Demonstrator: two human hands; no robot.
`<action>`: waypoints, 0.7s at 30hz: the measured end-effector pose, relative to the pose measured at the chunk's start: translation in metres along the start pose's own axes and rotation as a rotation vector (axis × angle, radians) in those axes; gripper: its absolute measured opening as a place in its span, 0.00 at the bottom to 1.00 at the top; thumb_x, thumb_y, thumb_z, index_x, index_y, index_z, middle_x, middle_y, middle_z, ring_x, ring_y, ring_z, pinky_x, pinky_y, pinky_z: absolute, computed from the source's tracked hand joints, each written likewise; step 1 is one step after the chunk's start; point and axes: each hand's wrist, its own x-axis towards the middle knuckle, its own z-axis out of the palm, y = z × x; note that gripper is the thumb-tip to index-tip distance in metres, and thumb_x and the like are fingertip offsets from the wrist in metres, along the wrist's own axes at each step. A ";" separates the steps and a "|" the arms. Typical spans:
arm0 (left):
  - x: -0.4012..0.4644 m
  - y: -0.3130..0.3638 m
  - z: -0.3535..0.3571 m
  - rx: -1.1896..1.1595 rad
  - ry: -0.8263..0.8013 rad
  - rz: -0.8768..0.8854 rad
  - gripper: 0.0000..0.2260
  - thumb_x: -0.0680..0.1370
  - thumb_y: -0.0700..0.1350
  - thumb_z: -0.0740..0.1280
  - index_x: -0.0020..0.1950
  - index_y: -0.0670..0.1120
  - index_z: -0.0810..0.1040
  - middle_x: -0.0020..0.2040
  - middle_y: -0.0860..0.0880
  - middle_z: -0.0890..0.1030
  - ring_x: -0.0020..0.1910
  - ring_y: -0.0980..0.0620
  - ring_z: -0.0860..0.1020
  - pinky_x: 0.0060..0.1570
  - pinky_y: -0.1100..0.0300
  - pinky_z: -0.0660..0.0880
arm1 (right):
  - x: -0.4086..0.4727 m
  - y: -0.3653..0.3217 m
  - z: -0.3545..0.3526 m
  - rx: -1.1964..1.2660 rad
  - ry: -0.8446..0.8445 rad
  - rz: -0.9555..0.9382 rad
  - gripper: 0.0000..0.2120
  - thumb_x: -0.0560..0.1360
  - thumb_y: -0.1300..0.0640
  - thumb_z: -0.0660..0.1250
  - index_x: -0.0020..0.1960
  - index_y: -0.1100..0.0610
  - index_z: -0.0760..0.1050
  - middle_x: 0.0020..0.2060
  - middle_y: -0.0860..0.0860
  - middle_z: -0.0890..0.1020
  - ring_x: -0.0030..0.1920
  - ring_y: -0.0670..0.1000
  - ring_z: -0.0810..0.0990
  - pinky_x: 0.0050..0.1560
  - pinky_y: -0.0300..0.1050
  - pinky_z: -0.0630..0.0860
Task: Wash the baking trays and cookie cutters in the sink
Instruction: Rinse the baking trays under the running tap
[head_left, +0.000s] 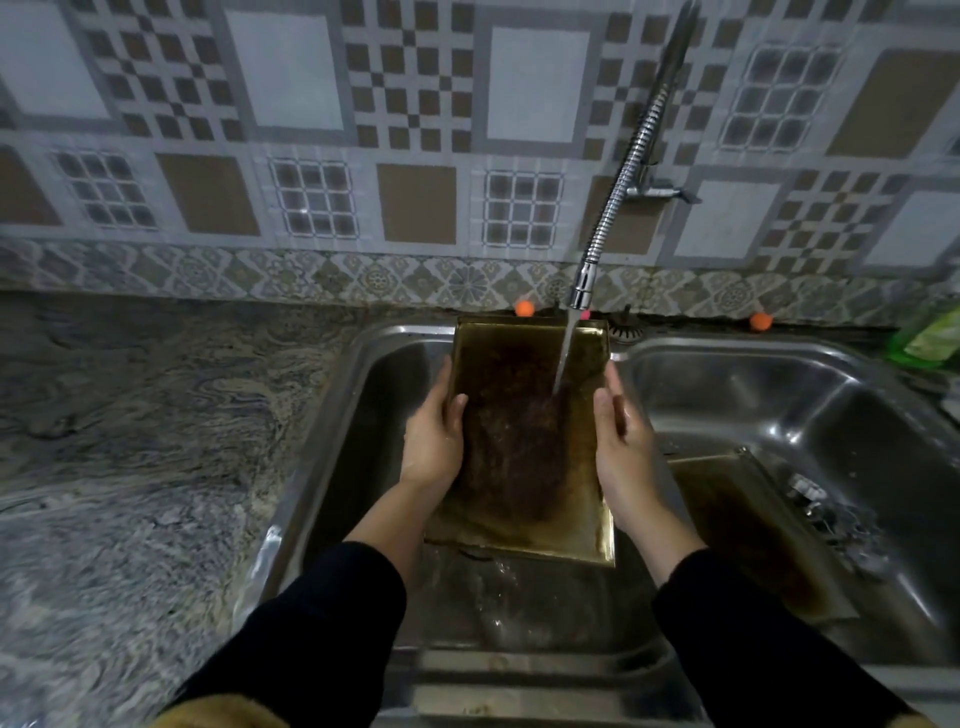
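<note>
Now both hands hold a tray (524, 457) tilted over the left sink basin (363, 415). Left hand (434, 441) grips its left edge, thumb curled onto the stained inside; right hand (621, 441) clasps the right edge. Water (563, 353) from the faucet (623, 171) strikes the tray's dark middle. A second tray (748, 530) lies in the right basin (831, 395).

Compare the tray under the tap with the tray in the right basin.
The held tray is gripped by the left hand and right hand, tilted under running water; the other tray lies untouched in the right basin, out of the stream. Both are rectangular, golden and darkly stained.
</note>
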 end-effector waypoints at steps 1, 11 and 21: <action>-0.001 0.001 0.000 -0.048 0.015 0.011 0.21 0.83 0.47 0.55 0.76 0.60 0.58 0.73 0.54 0.68 0.72 0.55 0.65 0.71 0.56 0.62 | 0.001 0.003 0.000 -0.080 0.012 -0.012 0.23 0.80 0.45 0.55 0.75 0.41 0.59 0.72 0.44 0.65 0.69 0.42 0.63 0.61 0.37 0.63; -0.035 0.011 0.030 0.150 -0.020 0.333 0.22 0.82 0.40 0.58 0.76 0.53 0.62 0.68 0.60 0.69 0.64 0.73 0.66 0.61 0.78 0.63 | 0.027 -0.035 0.037 0.018 -0.132 0.167 0.46 0.72 0.39 0.67 0.76 0.40 0.37 0.77 0.48 0.55 0.75 0.53 0.58 0.64 0.45 0.60; -0.046 0.021 0.062 0.254 -0.193 0.457 0.20 0.84 0.51 0.49 0.77 0.59 0.55 0.78 0.59 0.55 0.76 0.63 0.52 0.75 0.58 0.54 | 0.035 -0.053 0.023 0.101 0.187 -0.034 0.31 0.79 0.55 0.63 0.77 0.44 0.52 0.75 0.47 0.60 0.73 0.47 0.60 0.63 0.38 0.60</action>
